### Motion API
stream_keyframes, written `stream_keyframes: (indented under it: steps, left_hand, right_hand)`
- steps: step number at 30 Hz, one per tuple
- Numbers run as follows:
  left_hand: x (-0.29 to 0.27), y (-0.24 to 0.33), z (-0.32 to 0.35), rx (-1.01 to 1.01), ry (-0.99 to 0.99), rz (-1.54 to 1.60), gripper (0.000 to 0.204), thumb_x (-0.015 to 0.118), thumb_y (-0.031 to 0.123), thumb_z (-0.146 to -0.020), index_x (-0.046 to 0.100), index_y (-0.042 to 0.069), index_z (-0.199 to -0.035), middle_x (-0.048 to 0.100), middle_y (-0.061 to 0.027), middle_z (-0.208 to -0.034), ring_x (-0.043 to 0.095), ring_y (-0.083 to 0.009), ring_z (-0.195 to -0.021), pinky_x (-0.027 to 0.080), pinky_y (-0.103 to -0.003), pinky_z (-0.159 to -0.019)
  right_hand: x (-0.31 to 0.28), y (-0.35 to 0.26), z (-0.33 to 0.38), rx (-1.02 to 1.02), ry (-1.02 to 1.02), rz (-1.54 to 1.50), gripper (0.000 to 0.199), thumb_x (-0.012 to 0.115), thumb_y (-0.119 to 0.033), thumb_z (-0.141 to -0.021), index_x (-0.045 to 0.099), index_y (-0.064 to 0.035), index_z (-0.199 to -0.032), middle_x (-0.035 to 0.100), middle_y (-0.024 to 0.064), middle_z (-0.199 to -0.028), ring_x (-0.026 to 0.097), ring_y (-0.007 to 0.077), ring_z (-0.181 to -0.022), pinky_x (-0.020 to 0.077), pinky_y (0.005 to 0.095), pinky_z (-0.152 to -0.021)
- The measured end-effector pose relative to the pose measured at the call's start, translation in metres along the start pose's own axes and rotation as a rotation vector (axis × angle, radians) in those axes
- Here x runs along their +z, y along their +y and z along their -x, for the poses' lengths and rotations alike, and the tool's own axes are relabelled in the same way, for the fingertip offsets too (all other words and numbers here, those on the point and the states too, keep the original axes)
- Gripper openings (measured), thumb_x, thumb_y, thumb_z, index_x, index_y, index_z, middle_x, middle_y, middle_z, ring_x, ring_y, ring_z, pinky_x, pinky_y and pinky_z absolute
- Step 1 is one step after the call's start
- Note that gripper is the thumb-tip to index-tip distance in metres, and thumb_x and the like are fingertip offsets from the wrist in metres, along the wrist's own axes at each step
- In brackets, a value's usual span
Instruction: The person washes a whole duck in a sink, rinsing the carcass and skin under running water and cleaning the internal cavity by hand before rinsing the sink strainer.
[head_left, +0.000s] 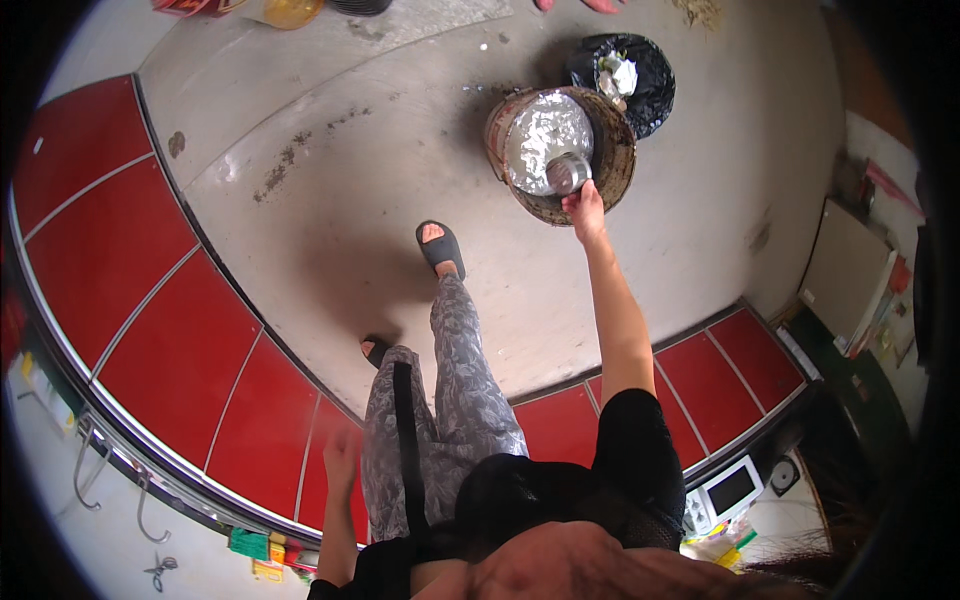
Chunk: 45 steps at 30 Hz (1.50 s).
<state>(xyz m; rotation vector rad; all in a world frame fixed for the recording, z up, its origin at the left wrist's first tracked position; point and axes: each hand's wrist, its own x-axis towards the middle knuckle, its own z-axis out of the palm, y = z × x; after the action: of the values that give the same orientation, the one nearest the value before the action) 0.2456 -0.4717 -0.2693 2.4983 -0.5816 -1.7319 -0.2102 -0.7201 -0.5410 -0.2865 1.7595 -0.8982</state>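
My right arm reaches far forward, and my right hand (585,208) is closed on the near side of a small round metal cup (568,173). The cup is over the near part of a large, dirt-stained bucket (622,165), tilted within its rim. A bright, rippled silvery surface (545,132), which looks like water, fills much of the bucket's mouth. Whether the cup touches that surface I cannot tell. My left hand (341,452) hangs low beside my left leg, in front of the red cabinet doors, smeared by motion so its fingers do not show clearly.
Behind the bucket stands a bin with a black liner (652,90), holding crumpled white waste. Red cabinets (150,330) curve along the left and near sides. My sandalled foot (440,248) is on the concrete floor (330,210). At the top edge, another person's toes (598,5) show.
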Motion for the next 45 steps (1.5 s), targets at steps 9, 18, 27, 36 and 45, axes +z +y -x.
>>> stream_keyframes:
  steps: [9,18,27,36,45]
  left_hand:
    - [-0.021,-0.127,0.017,0.124,0.264,0.214,0.03,0.045,0.014,-0.079,0.05,-0.002,-0.104,0.054,-0.0135,-0.101,0.05,-0.0207,-0.093,0.038,-0.03,-0.081]
    - [-0.035,-0.252,0.108,0.104,0.59,0.766,0.023,0.048,0.011,-0.082,0.051,0.0,-0.101,0.055,-0.0095,-0.091,0.053,-0.016,-0.083,0.042,-0.027,-0.074]
    - [-0.172,-0.329,0.216,0.524,0.493,1.557,0.047,0.04,0.038,-0.086,0.033,0.01,-0.123,0.043,-0.01,-0.117,0.045,-0.0194,-0.104,0.035,-0.032,-0.088]
    - [-0.292,-0.425,0.229,0.966,0.407,2.249,0.056,0.028,0.054,-0.084,0.046,0.008,-0.111,0.055,-0.0055,-0.103,0.051,-0.0161,-0.097,0.038,-0.029,-0.085]
    - [-0.38,-0.469,0.254,0.655,0.475,2.063,0.049,0.03,0.045,-0.087,0.048,0.005,-0.108,0.055,-0.0061,-0.101,0.055,-0.0159,-0.089,0.046,-0.031,-0.076]
  right_hand:
    - [0.109,-0.112,0.216,-1.061,-0.276,1.048,0.015,0.059,-0.01,-0.073,0.053,-0.0059,-0.086,0.048,0.0106,-0.077,0.05,0.0281,-0.076,0.0419,0.0358,-0.066]
    - [0.263,-0.103,0.462,-1.318,-0.793,0.911,0.017,0.058,-0.006,-0.073,0.053,-0.004,-0.089,0.051,0.0112,-0.083,0.052,0.0289,-0.077,0.0429,0.033,-0.068]
    - [0.362,0.066,0.779,-0.669,-1.693,0.522,0.01,0.05,-0.004,-0.082,0.05,-0.0001,-0.091,0.051,0.0056,-0.085,0.051,0.0102,-0.075,0.0418,0.0229,-0.073]
    - [0.389,0.174,0.963,-1.321,-2.209,0.929,0.026,0.053,-0.001,-0.075,0.051,-0.0048,-0.1,0.053,0.0091,-0.084,0.054,0.0206,-0.075,0.0434,0.0289,-0.068]
    - [0.48,0.195,1.056,-2.292,-2.578,0.606,0.042,0.048,-0.005,-0.069,0.045,-0.0029,-0.111,0.044,0.01,-0.116,0.037,0.0236,-0.113,0.0327,0.0338,-0.091]
